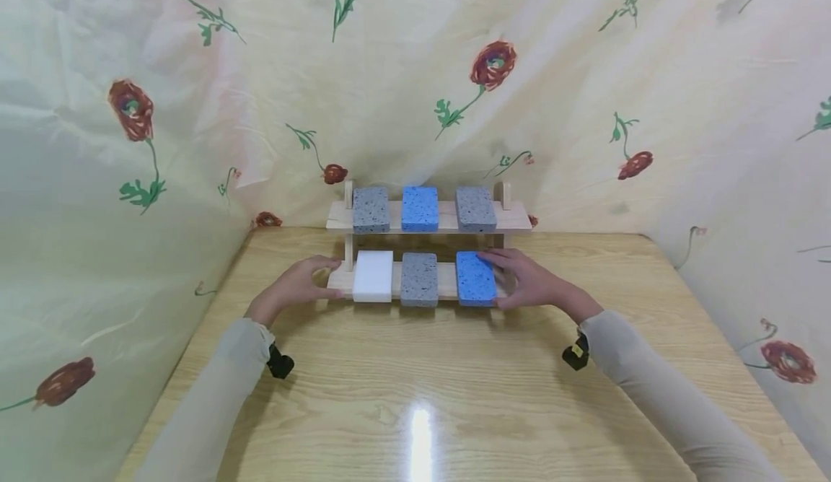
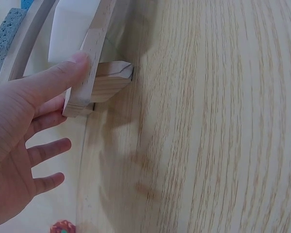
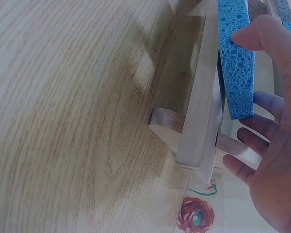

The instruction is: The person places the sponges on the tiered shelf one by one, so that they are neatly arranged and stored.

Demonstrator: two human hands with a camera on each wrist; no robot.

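Observation:
A two-tier wooden rack point(image 1: 448, 291) stands on the table with sponges on both shelves. At the left end of its lower shelf, my left hand point(image 1: 301, 280) pinches the board, thumb on the front edge and other fingers behind, as the left wrist view shows. My right hand point(image 1: 532, 280) holds the blue sponge point(image 1: 476, 278) at the right of the lower shelf. In the right wrist view the thumb presses the sponge's front face, with fingers at its back. Beside it lie a grey sponge point(image 1: 419, 280) and, nearest my left hand, a white sponge point(image 1: 373, 277).
The upper shelf point(image 1: 516, 216) bears a left grey sponge point(image 1: 371, 209), a middle blue sponge point(image 1: 420, 208) and a right grey sponge point(image 1: 475, 208). A flowered cloth point(image 1: 402, 107) hangs behind the rack and along the sides. The wooden table point(image 1: 350, 395) reflects a light in front.

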